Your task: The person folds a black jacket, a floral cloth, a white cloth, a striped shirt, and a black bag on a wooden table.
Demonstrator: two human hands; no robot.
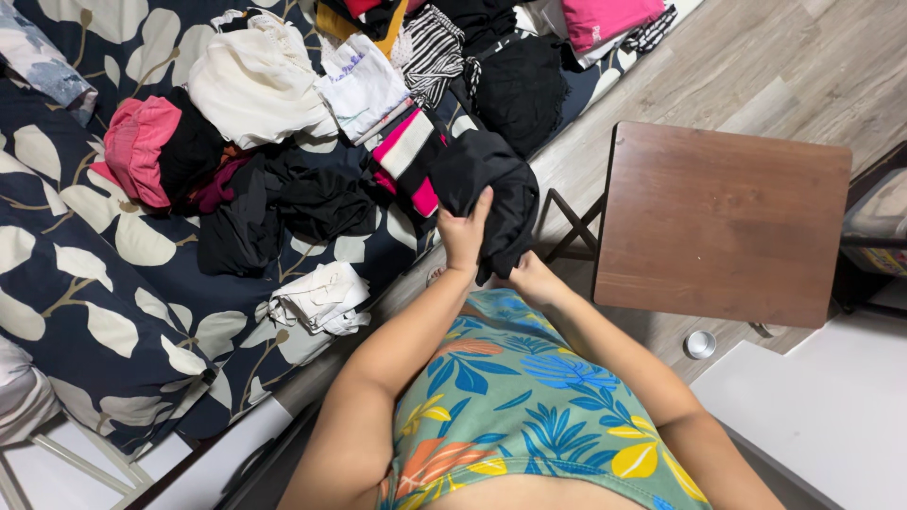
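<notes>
- While both hands grip it, the black garment [491, 194] hangs at the near edge of the leaf-print bedspread [85, 302].
- Left hand [465, 231] is closed on the garment's left side; right hand [531, 277] holds its lower hem, fingers partly hidden.
- Just left of the garment lies a pink-and-white striped piece [406, 156]; beyond that, a black clothes heap [283, 203], a white folded cloth [321, 297] and a pink item [140, 149].
- Right of the garment stands a brown folding table [723, 222], its top bare.
- A strip of wood floor [756, 66] separates table and bedspread; a small metal can [700, 344] sits below the table.
</notes>
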